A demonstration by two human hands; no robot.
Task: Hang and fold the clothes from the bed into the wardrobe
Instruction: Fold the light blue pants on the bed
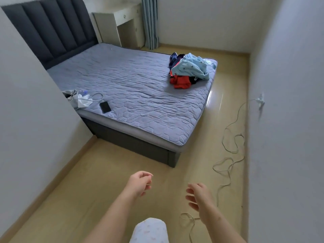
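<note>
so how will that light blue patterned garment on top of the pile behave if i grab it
The light blue patterned garment lies crumpled in soft folds, so it will probably hang floppy. It looks thin, so likely light. It rests on the red garment and dark garments, so lifting may drag those along.

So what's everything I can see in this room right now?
Bed: one, lilac-grey quilted, against left wall.
Headboard: one, dark grey, bed's far end.
Clothes pile: one, blue, red, navy, bed's far right corner.
Phone: one, black, bed's near left edge.
Bag: one, whitish, left of the phone.
Desk: one, cream, far corner.
Curtain: one, grey-blue, beside desk.
Cord: one, pale, looped on floor by right wall.
Left hand: one, empty, over floor.
Right hand: one, empty, over floor.
</note>
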